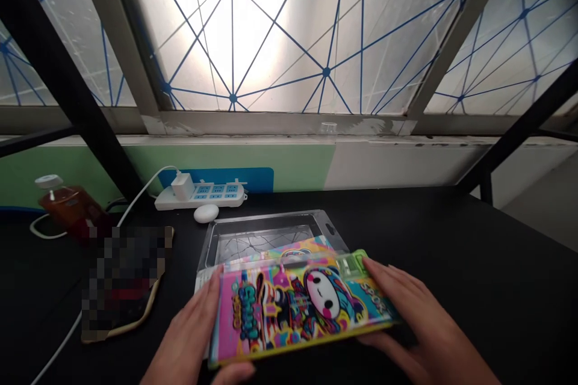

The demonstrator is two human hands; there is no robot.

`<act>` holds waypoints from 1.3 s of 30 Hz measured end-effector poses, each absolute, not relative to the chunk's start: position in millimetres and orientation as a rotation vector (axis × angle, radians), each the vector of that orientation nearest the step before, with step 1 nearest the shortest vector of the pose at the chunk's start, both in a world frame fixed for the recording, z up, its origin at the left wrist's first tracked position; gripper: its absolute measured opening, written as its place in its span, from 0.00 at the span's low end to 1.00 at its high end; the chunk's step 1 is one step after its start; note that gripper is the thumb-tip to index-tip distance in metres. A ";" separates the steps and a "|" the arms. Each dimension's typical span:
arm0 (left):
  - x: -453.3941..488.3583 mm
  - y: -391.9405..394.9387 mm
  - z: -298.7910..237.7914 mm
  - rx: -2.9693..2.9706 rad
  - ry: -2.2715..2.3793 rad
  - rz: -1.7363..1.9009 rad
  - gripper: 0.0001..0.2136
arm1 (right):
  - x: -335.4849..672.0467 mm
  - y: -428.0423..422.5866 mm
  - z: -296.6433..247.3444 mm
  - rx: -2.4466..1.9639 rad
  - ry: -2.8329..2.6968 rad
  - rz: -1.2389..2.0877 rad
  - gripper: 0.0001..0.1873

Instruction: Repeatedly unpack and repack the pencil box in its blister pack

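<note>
Both ends of the colourful cartoon case (293, 310) were grasped: the left hand (189, 325) clasped its left end, thumb at the near edge, and the right hand (422, 316) its right end, beside the green clasp (352, 266). Between them, the case sat slanted over the black table (451, 234), partly hiding the clear plastic tray (266, 217).

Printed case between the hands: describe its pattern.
The printed case has a multicoloured cartoon pattern with a white-faced figure, as the head view shows.
</note>
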State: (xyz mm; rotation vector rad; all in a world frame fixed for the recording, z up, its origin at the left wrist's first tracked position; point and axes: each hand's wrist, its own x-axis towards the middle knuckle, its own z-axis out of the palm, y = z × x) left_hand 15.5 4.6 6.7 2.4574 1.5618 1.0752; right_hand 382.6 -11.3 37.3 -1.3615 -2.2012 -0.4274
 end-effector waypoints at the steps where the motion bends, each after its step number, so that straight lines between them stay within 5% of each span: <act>1: 13.3 11.8 15.9 2.488 1.533 1.096 0.34 | 379.6 -0.9 44.3 -1.360 -2.206 -0.387 0.36; 10: 5.9 92.8 49.0 2.457 1.920 0.371 0.30 | 343.5 108.0 41.5 -1.318 -2.379 -0.200 0.34; 22: 44.3 78.5 73.0 2.385 1.979 0.006 0.28 | 338.7 91.9 34.8 -1.048 -2.436 -0.480 0.21; 31: 99.7 48.9 92.3 2.452 1.614 0.097 0.27 | 286.4 42.6 68.1 -0.637 -2.884 0.504 0.26; 39: 155.2 45.0 111.7 2.463 1.365 0.312 0.27 | 299.6 40.9 42.6 -0.905 -2.741 0.720 0.26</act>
